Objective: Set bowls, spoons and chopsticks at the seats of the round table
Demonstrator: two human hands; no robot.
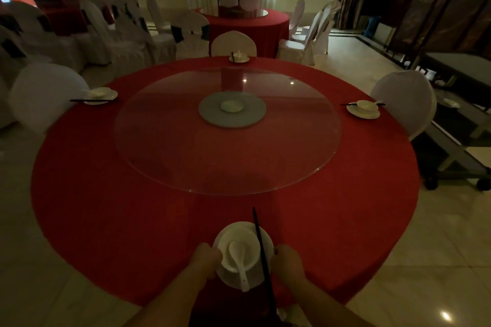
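Bare, it seems: left hand, right hand, forearms.

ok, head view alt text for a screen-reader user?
A person's left hand and right hand hold a white plate carrying a bowl, spoon and black chopsticks at the near edge of a round red-clothed table. Three similar settings sit at the left, far and right seats, around a glass turntable.
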